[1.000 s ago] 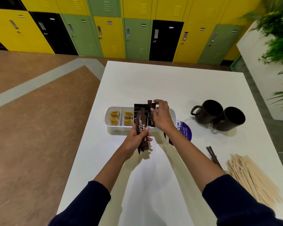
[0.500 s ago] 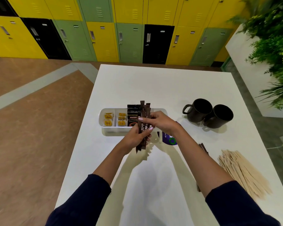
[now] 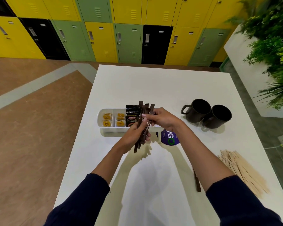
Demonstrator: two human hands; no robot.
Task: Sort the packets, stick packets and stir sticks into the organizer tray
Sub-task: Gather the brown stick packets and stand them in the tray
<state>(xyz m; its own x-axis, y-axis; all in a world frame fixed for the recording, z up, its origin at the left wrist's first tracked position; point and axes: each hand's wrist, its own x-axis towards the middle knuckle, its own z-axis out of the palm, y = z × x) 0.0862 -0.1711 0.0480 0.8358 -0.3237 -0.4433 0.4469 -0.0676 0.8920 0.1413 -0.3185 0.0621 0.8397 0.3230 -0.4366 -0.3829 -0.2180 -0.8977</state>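
"While I have the desk (image 3: 153, 88) in the head view, what do you want first?"

"How far along we are. Start big."

"The white organizer tray (image 3: 99, 121) sits just beyond the fingers (image 3: 147, 138). The stir sticks (image 3: 242, 170) lie in a loose heap well to the right of the fingers and nearer me, and I see none in the tray. Black coffee packets (image 3: 132, 115) stand upright in a compartment just left of the fingers."

"And the stick packets?"

"My left hand (image 3: 134, 136) grips a bundle of brown stick packets (image 3: 143, 128), held upright in front of the tray. My right hand (image 3: 163, 119) pinches the top of one, so both sets of fingers are closed on them. Yellow tea packets (image 3: 107, 119) fill the two compartments further left. One lone stick packet (image 3: 197, 181) lies on the desk by my right forearm."

"Verdict?"

"Roughly halfway, I'd judge. The flat packets look sorted, the stick packets are in hand, and the stir sticks are untouched. The hands hide the compartment behind them, so I can't tell what it holds."
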